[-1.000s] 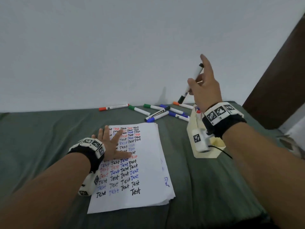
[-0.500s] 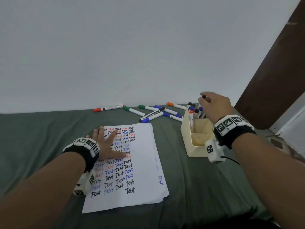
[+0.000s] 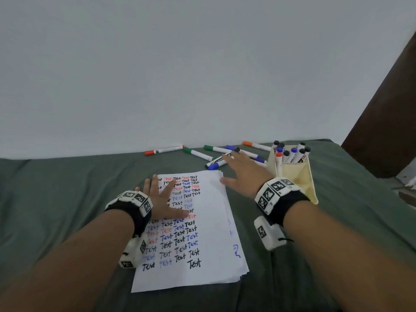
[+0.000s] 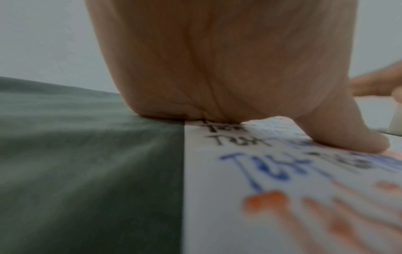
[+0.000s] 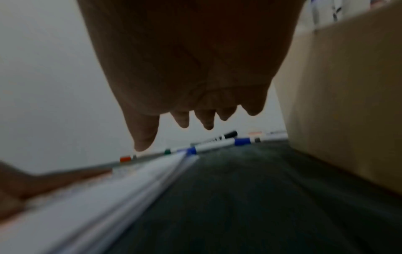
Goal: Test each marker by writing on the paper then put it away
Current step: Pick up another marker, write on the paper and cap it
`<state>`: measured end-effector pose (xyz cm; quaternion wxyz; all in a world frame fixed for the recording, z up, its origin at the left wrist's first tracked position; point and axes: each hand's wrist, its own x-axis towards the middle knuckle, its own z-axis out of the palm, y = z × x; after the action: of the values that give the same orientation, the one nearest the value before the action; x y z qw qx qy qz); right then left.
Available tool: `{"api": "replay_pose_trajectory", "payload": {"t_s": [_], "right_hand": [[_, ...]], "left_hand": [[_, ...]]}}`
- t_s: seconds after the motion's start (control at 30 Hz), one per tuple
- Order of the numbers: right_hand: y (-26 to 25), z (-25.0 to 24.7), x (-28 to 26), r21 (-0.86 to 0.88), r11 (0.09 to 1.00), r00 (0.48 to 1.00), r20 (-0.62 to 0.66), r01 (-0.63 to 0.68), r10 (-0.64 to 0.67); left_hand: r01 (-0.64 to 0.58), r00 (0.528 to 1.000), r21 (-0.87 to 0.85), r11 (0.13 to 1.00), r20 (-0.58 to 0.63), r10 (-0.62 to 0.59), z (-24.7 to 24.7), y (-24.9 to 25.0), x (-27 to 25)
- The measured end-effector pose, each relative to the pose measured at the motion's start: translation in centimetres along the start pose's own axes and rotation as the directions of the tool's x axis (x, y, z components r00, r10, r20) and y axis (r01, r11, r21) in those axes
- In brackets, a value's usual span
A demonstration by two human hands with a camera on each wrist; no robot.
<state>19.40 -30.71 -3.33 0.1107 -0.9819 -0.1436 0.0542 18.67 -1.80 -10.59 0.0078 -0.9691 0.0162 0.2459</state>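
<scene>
A stack of white paper (image 3: 209, 224) covered with rows of "Test" in black, red and blue lies on the green cloth. My left hand (image 3: 161, 194) rests flat on its upper left part, fingers spread; the thumb (image 4: 348, 137) presses the sheet. My right hand (image 3: 242, 170) hovers empty with straight fingers (image 5: 206, 120) over the paper's far right corner, reaching toward the loose markers (image 3: 217, 162) near the wall. A black-capped marker (image 5: 226, 135) and a blue-capped one (image 5: 217, 145) lie just beyond the fingertips. The cream holder (image 3: 299, 176) on the right contains several capped markers.
More markers lie along the wall: an orange-red one (image 3: 164, 150), green ones (image 3: 198, 153), an orange-capped one (image 3: 256, 145). The white wall rises right behind them. A dark wooden panel (image 3: 387, 122) stands at the far right. The cream holder's wall (image 5: 348, 94) is close on my right.
My right hand carried a black marker down into the holder, let go of it, and has swung left toward the loose markers. The left hand stayed on the paper.
</scene>
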Motion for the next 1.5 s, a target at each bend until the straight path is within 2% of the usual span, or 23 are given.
{"api": "replay_pose_trajectory", "payload": {"t_s": [0.1,0.17,0.37,0.5,0.57,0.63,0.7,0.73,0.87,0.97,1.13,1.3,1.4,1.5], "right_hand": [[0.6,3.7,0.4,-0.114,0.985,0.963,0.223,-0.126,0.149],[1.1,5.4,0.4,-0.144,0.974,0.933,0.292,-0.177,0.213],[1.4,5.7,0.4,-0.11,0.975,0.911,0.35,-0.19,0.217],[1.7,5.8,0.2,-0.118,0.978,0.912,0.355,-0.173,0.204],[1.6,5.8,0.3,-0.117,0.978,0.911,0.357,-0.174,0.205],[1.7,6.0,0.4,-0.116,0.978,0.912,0.356,-0.174,0.205],[1.8,6.2,0.5,-0.108,0.979,0.911,0.359,-0.175,0.203],[1.9,6.2,0.6,-0.101,0.979,0.911,0.36,-0.176,0.201],[2.2,6.5,0.9,-0.089,0.98,0.913,0.357,-0.177,0.198],[2.2,6.7,0.9,-0.094,0.98,0.917,0.346,-0.177,0.199],[2.0,6.6,0.9,-0.079,0.981,0.923,0.333,-0.175,0.191],[1.6,6.0,0.7,-0.042,0.981,0.936,0.292,-0.19,0.194],[1.5,5.7,0.7,0.016,0.979,0.961,0.193,-0.205,0.199],[1.3,5.6,0.5,0.041,0.978,0.977,0.062,-0.205,0.203]], "left_hand": [[0.002,1.0,0.005,1.0,0.026,-0.002,-0.1,-0.2,0.2],[0.006,0.999,-0.001,1.0,0.045,-0.006,-0.2,-0.2,0.4],[0.052,0.98,-0.019,0.998,0.194,-0.048,-1.9,-0.1,0.9],[0.013,0.982,0.063,0.998,0.189,-0.024,-4.6,-0.4,1.3],[-0.037,0.993,0.071,0.997,0.115,0.029,-6.5,-0.1,2.0],[-0.039,0.999,0.14,0.989,-0.021,0.042,-8.0,1.1,2.9],[-0.018,0.983,0.195,0.981,-0.176,0.053,-9.0,2.6,3.8],[-0.047,0.971,0.174,0.984,-0.223,0.086,-9.3,3.3,4.2],[-0.26,0.931,-0.016,0.965,-0.267,0.247,-9.5,6.4,6.0],[-0.349,0.895,-0.012,0.937,-0.299,0.33,-8.8,8.7,7.3],[-0.306,0.886,0.027,0.952,-0.357,0.295,-8.4,10.8,8.5],[-0.27,0.889,0.073,0.96,-0.364,0.277,-8.9,11.2,8.2],[-0.29,0.878,0.048,0.956,-0.384,0.286,-9.1,10.4,7.4],[-0.34,0.836,-0.013,0.94,-0.462,0.295,-9.4,8.8,6.1]]}}
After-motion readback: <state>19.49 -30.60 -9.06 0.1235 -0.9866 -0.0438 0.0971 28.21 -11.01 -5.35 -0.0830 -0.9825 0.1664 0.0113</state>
